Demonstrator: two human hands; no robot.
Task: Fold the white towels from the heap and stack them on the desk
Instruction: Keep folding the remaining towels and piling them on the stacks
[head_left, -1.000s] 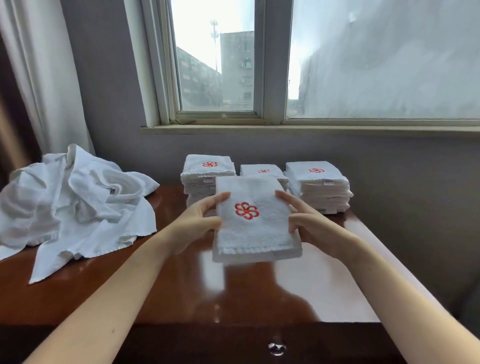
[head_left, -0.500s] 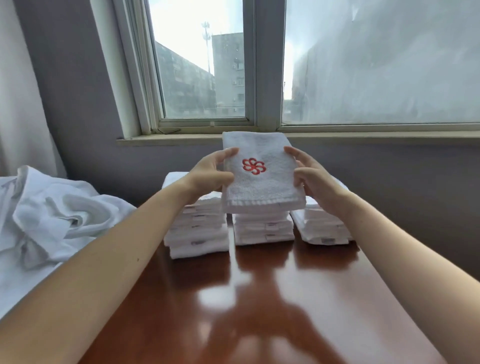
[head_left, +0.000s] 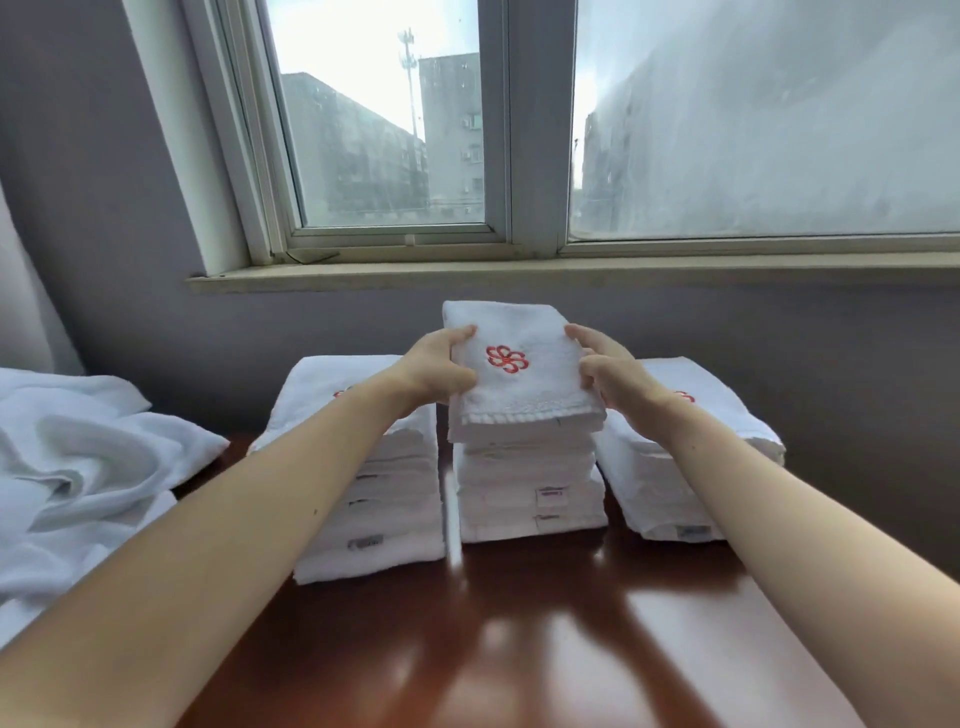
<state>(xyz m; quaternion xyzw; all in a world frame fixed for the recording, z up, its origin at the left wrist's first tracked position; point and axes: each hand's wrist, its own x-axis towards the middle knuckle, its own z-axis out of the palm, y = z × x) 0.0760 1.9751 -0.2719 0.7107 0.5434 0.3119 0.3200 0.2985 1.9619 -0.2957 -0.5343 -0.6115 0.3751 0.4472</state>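
Observation:
A folded white towel (head_left: 519, 384) with a red flower emblem rests on top of the middle stack (head_left: 530, 493) of folded towels. My left hand (head_left: 439, 371) grips its left edge and my right hand (head_left: 605, 371) grips its right edge. A taller left stack (head_left: 374, 499) and a right stack (head_left: 670, 467) stand on either side, partly hidden by my forearms. The heap of unfolded white towels (head_left: 88, 467) lies at the left of the brown desk (head_left: 519, 649).
The three stacks sit at the back of the desk against a grey wall (head_left: 779, 332), under a window sill (head_left: 571, 270). A pale curtain (head_left: 21, 312) hangs at the far left. Glossy desk surface shows in front of the stacks.
Both hands carried the folded towel away from me, from above the desk's middle to the back, and lowered it onto the middle stack. The view moved closer to the stacks.

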